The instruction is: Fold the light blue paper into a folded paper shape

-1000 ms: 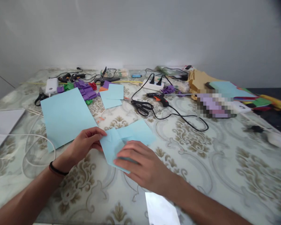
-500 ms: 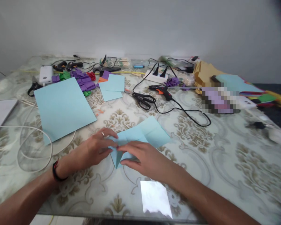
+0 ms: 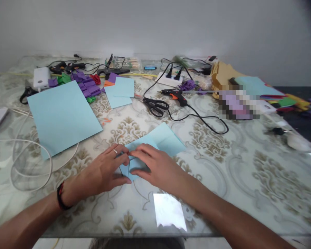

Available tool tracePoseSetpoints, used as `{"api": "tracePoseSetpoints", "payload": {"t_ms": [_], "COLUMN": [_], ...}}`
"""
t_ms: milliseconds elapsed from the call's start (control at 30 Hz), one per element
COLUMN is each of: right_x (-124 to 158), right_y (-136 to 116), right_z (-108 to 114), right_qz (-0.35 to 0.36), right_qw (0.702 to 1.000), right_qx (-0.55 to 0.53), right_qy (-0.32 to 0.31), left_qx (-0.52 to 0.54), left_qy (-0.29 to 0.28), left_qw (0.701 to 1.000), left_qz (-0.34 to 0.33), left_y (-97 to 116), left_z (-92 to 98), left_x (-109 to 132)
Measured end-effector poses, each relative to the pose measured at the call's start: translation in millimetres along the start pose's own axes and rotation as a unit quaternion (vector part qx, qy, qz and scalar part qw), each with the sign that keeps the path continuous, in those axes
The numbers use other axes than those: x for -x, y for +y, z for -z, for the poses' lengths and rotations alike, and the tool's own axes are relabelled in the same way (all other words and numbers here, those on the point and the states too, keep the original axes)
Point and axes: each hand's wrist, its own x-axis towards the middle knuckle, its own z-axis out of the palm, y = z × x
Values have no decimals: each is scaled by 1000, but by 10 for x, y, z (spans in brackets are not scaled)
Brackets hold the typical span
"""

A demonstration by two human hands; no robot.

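Observation:
A creased light-blue paper (image 3: pixel 164 140) lies on the patterned table in front of me, its left end partly folded. My left hand (image 3: pixel 110 166), with a ring on one finger, grips that left end, thumb near the paper's lower corner and fingers curled on top. My right hand (image 3: pixel 155 166) presses on the same paper just beside it, fingertips near the left fingers and thumb on the lower part. The hands hide much of the folded end.
A large blue sheet (image 3: pixel 64 119) lies left, by a white cable (image 3: pixel 50 166). Behind are small blue squares (image 3: pixel 124 87), scissors (image 3: pixel 155 106), a glue gun (image 3: pixel 175 96), a power strip (image 3: pixel 169 79) and purple folded papers (image 3: pixel 86 84). Colored sheets (image 3: pixel 259 86) are at right.
My left thumb has moved down to the paper's lower corner, and the raised fold there now looks flatter. The whole view has shifted slightly.

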Motion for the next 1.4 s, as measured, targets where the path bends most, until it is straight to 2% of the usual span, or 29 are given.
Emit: {"api": "tracePoseSetpoints", "payload": {"t_ms": [200, 300, 367, 467, 533, 667, 1000, 1233, 1400], "right_x": [0, 88, 185, 325, 382, 419, 496, 508, 503], "right_y": [-28, -20, 13, 67, 82, 75, 88, -2, -37], "right_z": [197, 274, 290, 246, 192, 121, 125, 120, 133], "right_qz": [-52, -40, -14, 35, 58, 62, 73, 76, 61], "right_qw": [995, 994, 997, 998, 994, 991, 995, 989, 989], "right_qx": [62, 64, 36, 40, 75, 102, 60, 96, 101], "right_qy": [-52, -76, -66, -38, -48, -67, -33, -79, -94], "left_qx": [-34, -52, -66, -78, -74, -82, -146, -172, -175], "left_qy": [-27, -14, -5, 3, 12, 15, -8, -25, -56], "left_qw": [999, 998, 997, 997, 997, 996, 989, 984, 982], "left_qz": [-28, -45, -48, -28, -15, -12, -35, -36, -36], "left_y": [20, 11, 18, 43, 55, 45, 46, 111, 122], "left_z": [-3, -17, -34, -68, -93, -137, -129, -136, -130], "left_x": [-23, -14, -9, -12, -18, -15, -2, -9, -11]}}
